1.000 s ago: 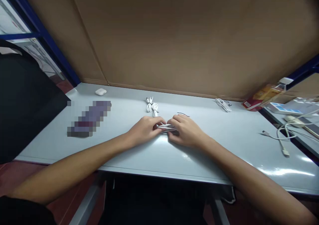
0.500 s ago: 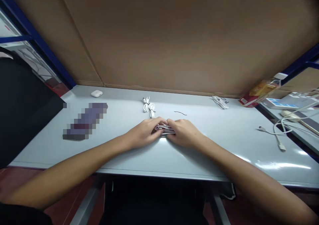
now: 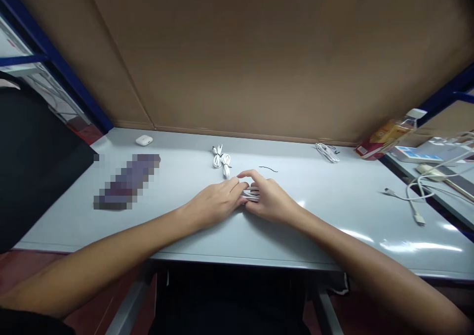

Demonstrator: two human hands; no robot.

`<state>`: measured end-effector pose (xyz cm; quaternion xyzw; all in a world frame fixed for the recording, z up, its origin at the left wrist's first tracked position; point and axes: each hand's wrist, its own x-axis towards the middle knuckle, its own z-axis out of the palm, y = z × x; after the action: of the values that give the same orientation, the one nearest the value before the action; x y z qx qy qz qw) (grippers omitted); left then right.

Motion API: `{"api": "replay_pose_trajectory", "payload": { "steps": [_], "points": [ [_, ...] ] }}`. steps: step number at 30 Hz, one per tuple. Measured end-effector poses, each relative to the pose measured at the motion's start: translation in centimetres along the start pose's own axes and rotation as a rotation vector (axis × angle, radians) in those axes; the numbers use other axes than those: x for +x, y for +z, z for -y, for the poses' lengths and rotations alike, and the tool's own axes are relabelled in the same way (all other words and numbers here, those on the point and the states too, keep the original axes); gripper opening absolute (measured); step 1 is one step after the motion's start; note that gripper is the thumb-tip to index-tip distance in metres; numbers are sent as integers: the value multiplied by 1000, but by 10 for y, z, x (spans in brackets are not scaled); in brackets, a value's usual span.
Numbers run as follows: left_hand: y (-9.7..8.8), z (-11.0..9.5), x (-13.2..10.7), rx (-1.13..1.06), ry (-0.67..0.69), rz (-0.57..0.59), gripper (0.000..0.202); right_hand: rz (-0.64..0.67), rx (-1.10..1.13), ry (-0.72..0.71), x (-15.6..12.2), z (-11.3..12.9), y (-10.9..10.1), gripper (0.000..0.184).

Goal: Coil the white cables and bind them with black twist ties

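Between my two hands, just above the desk near its middle, is a coiled white cable (image 3: 252, 193). My left hand (image 3: 218, 200) is closed round the coil's left end, which its fingers hide. My right hand (image 3: 272, 196) grips the right end, with its index finger arched over the top toward the left fingertips. Just behind the hands lie two white cable bundles (image 3: 221, 161), each cinched with a dark tie. A loose black twist tie (image 3: 268, 168) rests on the desk behind my right hand.
On the grey desk (image 3: 177, 152) are a white earbud case (image 3: 144, 140), a blurred purple item (image 3: 129, 182), another coiled cable (image 3: 327, 152) at the back, and loose cable ends (image 3: 403, 201) at the right. A bottle (image 3: 388, 135) leans by the brown back panel (image 3: 237, 63).
My left hand has turned over more of the coil, covering its left part. My right index finger has lifted and arched. Less of the cable shows now.
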<state>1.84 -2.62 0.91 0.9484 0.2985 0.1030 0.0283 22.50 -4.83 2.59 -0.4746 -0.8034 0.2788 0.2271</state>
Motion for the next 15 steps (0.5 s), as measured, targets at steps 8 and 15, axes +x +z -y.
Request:
{"api": "replay_pose_trajectory", "payload": {
  "steps": [8, 15],
  "points": [
    [3, 8, 2, -18, -55, 66, 30, -11, -294, -131, 1, -6, -13, 42],
    [-5, 20, 2, -187, -277, 21, 30, -75, -216, 87, 5, -39, -74, 42]
  ]
}}
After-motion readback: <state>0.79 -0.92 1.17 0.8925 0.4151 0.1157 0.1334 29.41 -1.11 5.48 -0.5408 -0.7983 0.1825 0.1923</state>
